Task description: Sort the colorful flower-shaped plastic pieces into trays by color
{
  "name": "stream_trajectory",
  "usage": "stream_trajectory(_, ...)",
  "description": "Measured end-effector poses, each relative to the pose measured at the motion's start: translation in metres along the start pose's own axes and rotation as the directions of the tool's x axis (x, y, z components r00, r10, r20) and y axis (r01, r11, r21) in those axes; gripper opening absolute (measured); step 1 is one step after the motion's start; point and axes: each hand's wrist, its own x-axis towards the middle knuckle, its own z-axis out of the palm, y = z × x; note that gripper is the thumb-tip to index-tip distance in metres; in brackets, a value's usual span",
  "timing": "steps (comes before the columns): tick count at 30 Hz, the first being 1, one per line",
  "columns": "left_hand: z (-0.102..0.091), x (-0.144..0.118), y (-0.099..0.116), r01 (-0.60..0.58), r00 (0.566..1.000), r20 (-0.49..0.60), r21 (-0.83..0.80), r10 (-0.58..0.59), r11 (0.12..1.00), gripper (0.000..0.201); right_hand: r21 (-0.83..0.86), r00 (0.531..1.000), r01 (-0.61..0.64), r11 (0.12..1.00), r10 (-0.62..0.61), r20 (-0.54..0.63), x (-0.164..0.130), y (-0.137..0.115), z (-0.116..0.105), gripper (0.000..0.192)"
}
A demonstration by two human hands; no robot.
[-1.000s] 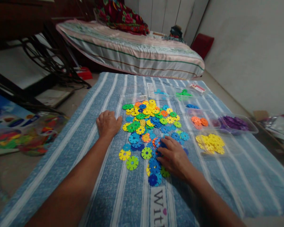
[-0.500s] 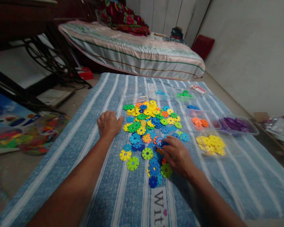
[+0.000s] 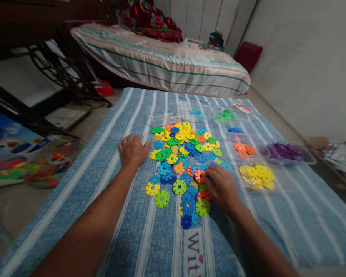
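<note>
The left hand lies on the blue and white striped cloth, just to the left of the heap of flat plastic discs. Its palm is down, its fingers are a little bent, and its thumb sticks out to the side, toward the discs.

The right hand is at the right side of the spread of discs. Its fingers are bent down by 1 orange disc, and a bit of dark blue shows under the fingertips. I cannot tell if the hand is pinching that dark blue bit or only touching it.

The discs have little slots all around their edges. They are yellow, green, orange and blue, and many lie on top of each other. Closer to the person, 1 big light green disc lies near 1 yellow disc. 1 dark blue disc is close to a white label on the cloth.

To the right, see-through boxes hold discs by color: yellow discs, orange discs and purple discs. Farther back there are green discs and light blue discs. Past the cloth is a bed with a red flowery blanket.
</note>
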Motion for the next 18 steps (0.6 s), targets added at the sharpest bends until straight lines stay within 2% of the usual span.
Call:
stream_trajectory(6, 0.003, 0.001, -0.002, -0.015, 1.000, -0.015, 0.000, 0.015, 1.000, 0.044, -0.115, 0.975, -0.009, 0.993, 0.034, 0.221, 0.009, -0.008, 0.000, 0.037)
stream_trajectory(8, 0.004, 0.001, -0.004, -0.023, 1.000, -0.017, 0.001, 0.023, 1.000, 0.044, -0.129, 0.964, -0.016, 0.991, 0.050, 0.263, 0.012, -0.009, 0.000, 0.036)
stream_trajectory(12, 0.005, 0.003, -0.005, -0.025, 1.000, -0.013, 0.005, 0.025, 1.000, 0.043, -0.091, 0.971, -0.031, 0.995, 0.051, 0.235, 0.014, -0.009, 0.001, 0.024)
stream_trajectory(18, 0.004, 0.005, -0.007, -0.042, 0.999, -0.004, 0.039, 0.042, 0.998, 0.043, -0.072, 0.978, 0.011, 0.997, 0.004, 0.208, 0.013, -0.008, 0.004, 0.009)
